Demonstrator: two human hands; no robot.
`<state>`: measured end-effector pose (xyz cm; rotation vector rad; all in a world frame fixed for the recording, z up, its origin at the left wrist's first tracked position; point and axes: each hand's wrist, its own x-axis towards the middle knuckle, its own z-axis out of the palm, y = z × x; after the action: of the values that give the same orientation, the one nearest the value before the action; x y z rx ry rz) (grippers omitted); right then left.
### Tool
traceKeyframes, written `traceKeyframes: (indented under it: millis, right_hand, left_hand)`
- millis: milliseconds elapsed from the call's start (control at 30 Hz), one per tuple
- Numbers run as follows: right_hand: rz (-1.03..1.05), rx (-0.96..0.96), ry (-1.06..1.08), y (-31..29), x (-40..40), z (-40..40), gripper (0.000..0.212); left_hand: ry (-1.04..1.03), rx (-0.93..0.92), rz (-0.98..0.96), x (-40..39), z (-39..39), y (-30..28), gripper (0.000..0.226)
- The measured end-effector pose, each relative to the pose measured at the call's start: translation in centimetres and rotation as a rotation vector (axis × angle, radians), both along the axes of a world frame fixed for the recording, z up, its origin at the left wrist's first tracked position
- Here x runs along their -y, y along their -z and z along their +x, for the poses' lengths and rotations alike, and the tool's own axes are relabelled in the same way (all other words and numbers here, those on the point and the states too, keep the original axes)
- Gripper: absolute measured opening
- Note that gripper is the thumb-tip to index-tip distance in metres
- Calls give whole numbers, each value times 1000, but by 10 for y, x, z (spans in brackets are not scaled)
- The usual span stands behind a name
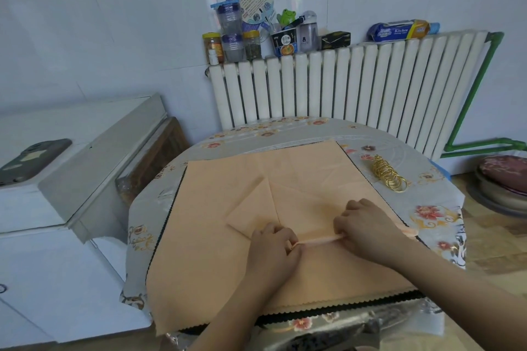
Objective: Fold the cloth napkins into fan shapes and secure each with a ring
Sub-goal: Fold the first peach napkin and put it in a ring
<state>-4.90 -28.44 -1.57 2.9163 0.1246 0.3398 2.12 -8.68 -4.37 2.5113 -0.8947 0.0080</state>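
Both hands pinch a narrow pleat of the peach napkin [285, 179] near the worktop's [439, 208] front: left hand [272, 248], right hand [363, 229], each grip seemingly clamped. Gold rings [387, 175] lie far right.

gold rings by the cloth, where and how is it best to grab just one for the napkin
The gold rings lie in an overlapping heap on the table, right of the peach napkins. Probably best: the right hand, now pinching the pleat with the left hand, comes from above and pinches the rim of the nearest ring, which lies flattest at the heap's near edge.
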Motion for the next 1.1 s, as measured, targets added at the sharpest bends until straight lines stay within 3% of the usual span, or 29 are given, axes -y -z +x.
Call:
traceKeyframes:
  millis: [67, 133, 233, 333, 567, 700, 767, 934, 1100]
  right_hand:
    - [-94, -54, 149, -18, 8, 3, 11]
    - [-185, -59, 315, -33, 17, 11, 24]
    - [-171, 31, 382, -52, 21, 31, 26]
    - [-62, 48, 296, -61, 15, 62, 25]
    - [152, 44, 95, -33, -16, 125, 16]
    - [230, -18, 68, -19, -26, 139, 18]
    - [286, -30, 84, -12, -29, 144, 27]
    - [588, -104, 252, 2, -25, 152, 70]
    - [866, -52, 414, 16, -19, 152, 38]
  left_hand:
    - [4, -29, -37, 0, -3, 2, 22]
    - [-13, -59, -114, -1, -4, 6, 26]
    - [-42, -91, -180, -1, -4, 10, 37]
    - [-52, -86, -251, -3, -3, 9, 39]
    - [-135, -105, -322, -2, -2, 15, 13]
    - [-78, -33, -307, 0, -3, 15, 45]
    - [-75, -31, -306, 1, -2, 17, 55]
    - [-111, 58, -305, 3, -2, 22, 47]
    - [-117, 83, -290, 3, -3, 19, 51]
